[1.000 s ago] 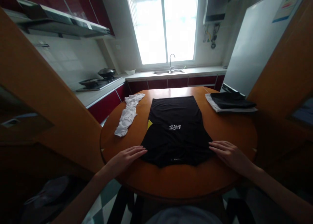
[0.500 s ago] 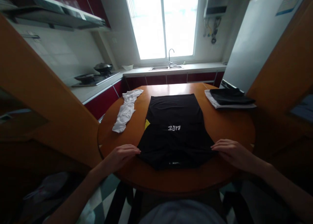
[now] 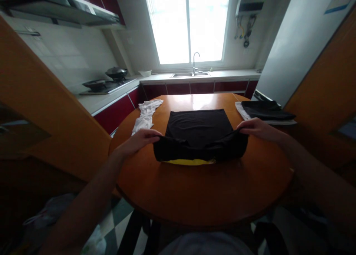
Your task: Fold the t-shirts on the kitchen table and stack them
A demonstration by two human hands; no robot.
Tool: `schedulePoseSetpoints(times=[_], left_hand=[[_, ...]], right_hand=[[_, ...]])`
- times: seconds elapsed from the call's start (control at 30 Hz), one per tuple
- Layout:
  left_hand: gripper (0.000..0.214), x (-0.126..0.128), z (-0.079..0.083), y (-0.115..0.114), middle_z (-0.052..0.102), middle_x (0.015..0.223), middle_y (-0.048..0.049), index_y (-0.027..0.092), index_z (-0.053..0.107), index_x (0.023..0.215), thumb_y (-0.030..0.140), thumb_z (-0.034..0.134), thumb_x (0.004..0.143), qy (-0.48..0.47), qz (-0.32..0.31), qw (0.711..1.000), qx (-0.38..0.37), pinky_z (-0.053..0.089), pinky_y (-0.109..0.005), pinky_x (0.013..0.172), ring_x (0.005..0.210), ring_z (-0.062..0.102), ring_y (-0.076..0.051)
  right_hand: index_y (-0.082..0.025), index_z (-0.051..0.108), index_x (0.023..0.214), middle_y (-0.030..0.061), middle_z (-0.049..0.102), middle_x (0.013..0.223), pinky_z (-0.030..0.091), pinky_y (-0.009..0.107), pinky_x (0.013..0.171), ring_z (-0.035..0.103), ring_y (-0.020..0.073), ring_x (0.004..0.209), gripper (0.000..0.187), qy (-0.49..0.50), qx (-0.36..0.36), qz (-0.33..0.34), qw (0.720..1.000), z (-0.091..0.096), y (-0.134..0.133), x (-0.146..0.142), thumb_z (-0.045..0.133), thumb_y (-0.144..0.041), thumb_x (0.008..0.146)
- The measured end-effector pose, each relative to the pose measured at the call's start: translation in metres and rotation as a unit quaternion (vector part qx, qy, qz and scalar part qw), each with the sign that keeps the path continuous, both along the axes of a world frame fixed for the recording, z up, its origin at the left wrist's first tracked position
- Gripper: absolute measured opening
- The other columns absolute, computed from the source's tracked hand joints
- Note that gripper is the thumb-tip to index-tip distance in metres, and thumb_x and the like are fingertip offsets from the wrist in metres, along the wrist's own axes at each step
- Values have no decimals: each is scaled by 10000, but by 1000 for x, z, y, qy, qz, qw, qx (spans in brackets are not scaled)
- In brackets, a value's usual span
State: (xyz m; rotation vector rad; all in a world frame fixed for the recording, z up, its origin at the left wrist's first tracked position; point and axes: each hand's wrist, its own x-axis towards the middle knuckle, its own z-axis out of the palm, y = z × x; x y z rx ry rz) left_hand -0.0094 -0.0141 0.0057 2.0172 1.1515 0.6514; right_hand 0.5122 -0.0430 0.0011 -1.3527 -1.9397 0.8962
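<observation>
A black T-shirt (image 3: 198, 127) lies on the round wooden table (image 3: 203, 195), its near part lifted and folded over toward the far side. My left hand (image 3: 141, 139) pinches the raised edge at its left corner. At the right corner, my right hand (image 3: 257, 128) grips the same edge between thumb and fingers. Below the lifted fold a yellow strip shows along the near side. The white lettering on the shirt's front is hidden by the fold.
A crumpled white garment (image 3: 146, 114) lies at the table's left. Folded black and white clothes (image 3: 267, 110) are stacked at the right edge. Behind the table are a counter with a sink (image 3: 190, 74), pans (image 3: 116, 73) on the stove, and a fridge (image 3: 294, 43) on the right.
Both hands have raised the shirt's near edge and carried it away from me, over the body of the shirt. The lettering has vanished from sight and the yellow strip has appeared.
</observation>
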Motion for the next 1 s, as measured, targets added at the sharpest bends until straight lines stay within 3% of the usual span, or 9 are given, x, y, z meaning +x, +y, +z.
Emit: schedulePoseSetpoints(times=[0.13,0.3,0.43,0.67,1.0], left_hand=[[498,15,-19,58,769,887,-69,138,783,952,562,779,690,-13,43,999,-12,544,-295,756,789,670,-191],[464,22,-61,98,760,773,-61,126,781,843,533,797,621,9,84,996,-15,521,-286,681,706,658,-186],[416,15,-80,107,783,840,-59,155,792,867,518,761,666,12,84,996,10,531,-312,747,771,688,-214],[388,10,-87,110,789,923,-64,170,788,939,497,750,733,-37,120,990,66,554,-323,789,861,711,-239],[352,20,-99,114,791,898,-63,185,782,905,486,694,745,-1,140,983,121,562,-340,792,850,727,-253]], right_hand=[[-140,784,896,55,710,744,460,227,525,571,123,601,411,-14,-23,-55,998,-15,62,-5,762,-508,714],[-111,773,744,38,670,598,397,211,459,524,107,509,232,-29,-70,-153,985,-63,100,-20,761,-332,676],[-110,770,709,51,704,634,446,229,546,595,144,595,158,-27,-68,-184,980,-81,106,-22,731,-259,673],[-137,794,823,71,766,809,496,258,680,668,195,752,191,-25,9,-184,983,-74,106,-10,684,-276,753],[-109,782,815,73,766,766,475,248,627,676,187,713,168,-71,15,-191,979,-94,115,-14,669,-221,759]])
